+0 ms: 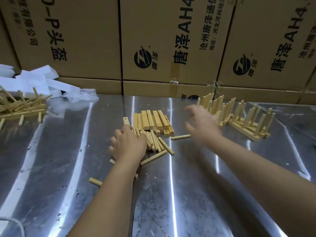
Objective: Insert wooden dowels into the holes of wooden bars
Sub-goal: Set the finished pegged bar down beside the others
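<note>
A: Where are the loose dowels [156, 142]?
B: In a heap at the centre of the frame, lying flat on the steel bench [188, 194], their far ends touching the stack of wooden bars [150, 121]. A few strays lie apart: one just right of the heap, one at lower left beside the left forearm.
A: And the bars?
B: Stacked flat, side by side, just above the heap. Drilled holes show on the near right bar and on a single bar at the stack's left edge.
A: The left grip [127, 145]?
B: Palm down on the heap's left side, fingers curled over the dowels. Whether they pinch one is hidden beneath the hand, so I cannot tell.
A: The right grip [203, 124]?
B: Blurred, fingers spread and holding nothing, above the bench just right of the stack.
A: Further out?
B: Finished bars [242, 129] with upright dowels stand at centre right. A tangled pile [20, 106] of dowelled bars lies at far left, with white foam pieces [34, 79] and a clear plastic bag [82, 97] behind it. Printed cardboard boxes [85, 40] wall the top of the frame.
</note>
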